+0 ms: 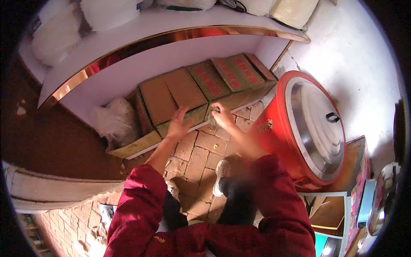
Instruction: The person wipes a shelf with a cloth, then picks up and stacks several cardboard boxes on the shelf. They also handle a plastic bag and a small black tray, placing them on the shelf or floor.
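Note:
My right hand is closed on a small crumpled greyish cloth in front of a row of cardboard boxes. Motion blurs my left hand, whose fingers are apart with nothing seen in them. It is in front of the plain-topped cardboard box; whether it touches the box I cannot tell. To the right of that box are more cardboard boxes with red print, standing side by side under a white shelf. A whitish plastic bag lies at the left end of the row.
A large red tub with a metal lid stands close to my right arm. The shelf's shiny front edge overhangs the boxes. Bags sit on the shelf. Brick paving lies underfoot, and a small cabinet is at lower right.

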Available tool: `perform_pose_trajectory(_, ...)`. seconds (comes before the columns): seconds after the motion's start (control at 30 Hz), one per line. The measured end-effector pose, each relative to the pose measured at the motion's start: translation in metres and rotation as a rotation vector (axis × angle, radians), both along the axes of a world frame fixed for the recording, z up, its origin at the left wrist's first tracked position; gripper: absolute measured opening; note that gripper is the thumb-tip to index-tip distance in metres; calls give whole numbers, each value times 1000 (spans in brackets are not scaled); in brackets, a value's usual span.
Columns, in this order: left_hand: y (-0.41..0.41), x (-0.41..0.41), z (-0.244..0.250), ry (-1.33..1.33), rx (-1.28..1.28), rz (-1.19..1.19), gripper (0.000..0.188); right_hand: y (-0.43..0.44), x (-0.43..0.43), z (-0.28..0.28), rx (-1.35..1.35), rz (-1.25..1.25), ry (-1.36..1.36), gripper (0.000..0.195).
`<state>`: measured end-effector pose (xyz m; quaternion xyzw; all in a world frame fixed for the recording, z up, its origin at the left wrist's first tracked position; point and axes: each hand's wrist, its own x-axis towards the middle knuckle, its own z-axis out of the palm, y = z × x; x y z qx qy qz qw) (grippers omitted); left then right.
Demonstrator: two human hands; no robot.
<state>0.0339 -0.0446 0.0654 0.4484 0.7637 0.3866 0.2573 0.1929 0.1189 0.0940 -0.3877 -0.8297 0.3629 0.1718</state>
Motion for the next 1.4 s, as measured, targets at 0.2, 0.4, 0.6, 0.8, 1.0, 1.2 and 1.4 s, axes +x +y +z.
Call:
perform_pose_trajectory(0.2,-35,80,68,-1263,120,105,66,-113,-6,22,-1,38,252,37)
perform_pose_trajectory(0.4,-64,110,69,-1498,334,264,47,-155,32,13,-29,93,362,61)
perform_pose_trajectory(0.6,-75,115,71,-1490,525,-53,49,-150,47,6,15,80,350,41)
perform_pose_trajectory(0.8,-95,135,95,-1021,237,-97,80,-124,49,10,-52,-163,238,24)
perform_pose_trajectory(1.0,-115,113,75,-710,270,15,51,-100,46,-2,68,-228,112,44)
perform_pose_trajectory(1.2,-141,127,88,-237,413,203,27,-69,56,-8,-261,-169,299,60)
perform_pose_trajectory(1.4,-275,131,81,-294,521,525,23,-111,42,5,-754,122,350,21)
